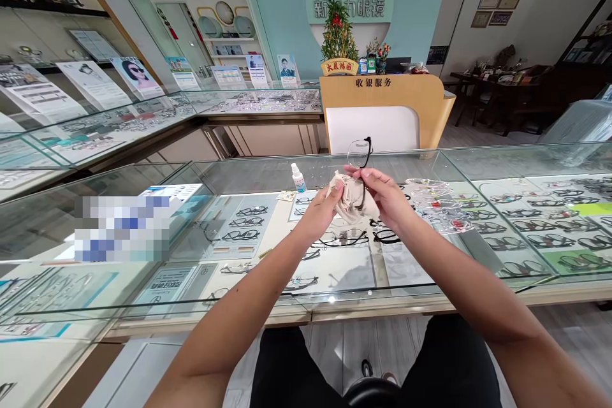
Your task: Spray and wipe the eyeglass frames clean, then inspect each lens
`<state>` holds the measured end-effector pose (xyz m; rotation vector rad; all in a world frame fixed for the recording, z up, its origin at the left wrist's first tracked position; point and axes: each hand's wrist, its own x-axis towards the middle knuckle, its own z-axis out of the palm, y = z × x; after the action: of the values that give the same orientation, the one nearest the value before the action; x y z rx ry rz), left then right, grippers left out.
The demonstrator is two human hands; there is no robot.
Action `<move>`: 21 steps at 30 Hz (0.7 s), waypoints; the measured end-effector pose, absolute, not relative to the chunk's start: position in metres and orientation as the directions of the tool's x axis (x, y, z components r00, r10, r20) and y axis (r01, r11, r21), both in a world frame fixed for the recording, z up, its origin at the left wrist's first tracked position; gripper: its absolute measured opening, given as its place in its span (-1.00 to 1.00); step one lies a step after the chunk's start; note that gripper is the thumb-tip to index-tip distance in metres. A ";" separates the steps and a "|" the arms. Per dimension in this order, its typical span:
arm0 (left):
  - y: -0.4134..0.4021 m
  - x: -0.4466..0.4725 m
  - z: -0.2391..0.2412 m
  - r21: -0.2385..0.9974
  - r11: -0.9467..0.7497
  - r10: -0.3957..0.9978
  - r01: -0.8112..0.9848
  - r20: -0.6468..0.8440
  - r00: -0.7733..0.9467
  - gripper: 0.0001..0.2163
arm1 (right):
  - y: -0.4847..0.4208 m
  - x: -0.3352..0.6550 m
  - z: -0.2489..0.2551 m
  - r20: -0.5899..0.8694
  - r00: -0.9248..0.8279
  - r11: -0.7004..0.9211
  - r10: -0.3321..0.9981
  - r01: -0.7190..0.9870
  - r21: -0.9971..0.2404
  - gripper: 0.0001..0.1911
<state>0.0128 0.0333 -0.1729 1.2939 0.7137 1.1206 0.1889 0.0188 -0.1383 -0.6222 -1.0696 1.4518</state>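
Note:
My right hand (385, 194) pinches a pair of eyeglasses (369, 152) by its dark frame, one clear lens pointing up and away from me. A crumpled cream cloth (351, 201) is bunched around the lower part of the glasses, and my left hand (321, 209) is closed on it with the thumb on top. The cloth hides the other lens. Both hands meet above the glass counter. Just beyond my left hand stands a small white bottle with a blue label (298, 178), upright beside a small patterned packet (286, 196).
The glass display counter (335, 293) spans in front of me with several eyeglasses inside. Clear-framed glasses (433, 201) lie to the right of my hands, black-framed glasses (344, 240) below them. Papers (179, 191) lie on the left. A wooden cashier desk (435, 99) stands beyond.

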 end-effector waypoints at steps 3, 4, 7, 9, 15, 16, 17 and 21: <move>0.036 0.010 -0.167 0.953 -0.063 0.944 -0.295 0.153 0.294 -0.31 | 0.022 0.200 -0.133 0.228 -0.197 0.115 0.953 -0.461 -0.880 -0.66; 0.036 0.008 -0.164 0.946 -0.080 0.950 -0.315 0.168 0.263 -0.31 | 0.022 0.203 -0.131 0.232 -0.220 0.116 0.948 -0.439 -0.891 -0.66; 0.038 0.002 -0.153 0.920 -0.166 0.944 -0.355 0.253 0.213 -0.34 | 0.021 0.206 -0.129 0.211 -0.301 0.090 0.930 -0.369 -0.925 -0.66; 0.039 -0.001 -0.148 0.902 -0.221 0.928 -0.371 0.311 0.206 -0.37 | 0.020 0.204 -0.130 0.180 -0.354 0.067 0.918 -0.308 -0.949 -0.63; 0.036 -0.002 -0.146 0.907 -0.261 0.890 -0.331 0.359 0.281 -0.41 | 0.020 0.198 -0.140 0.115 -0.456 0.057 0.882 -0.140 -0.989 -0.60; 0.035 -0.002 -0.146 0.911 -0.262 0.889 -0.319 0.356 0.287 -0.43 | 0.021 0.198 -0.141 0.113 -0.453 0.059 0.884 -0.132 -0.989 -0.60; 0.035 -0.003 -0.146 0.915 -0.262 0.891 -0.306 0.351 0.287 -0.45 | 0.021 0.199 -0.141 0.111 -0.447 0.060 0.887 -0.127 -0.990 -0.60; 0.036 -0.011 -0.146 0.937 -0.237 0.891 -0.257 0.315 0.327 -0.50 | 0.021 0.201 -0.139 0.101 -0.447 0.054 0.889 -0.117 -0.992 -0.60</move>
<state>-0.0109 0.0355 -0.1456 1.4022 0.6293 1.2164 0.2014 0.0214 -0.1392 -0.8133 -1.4980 1.5255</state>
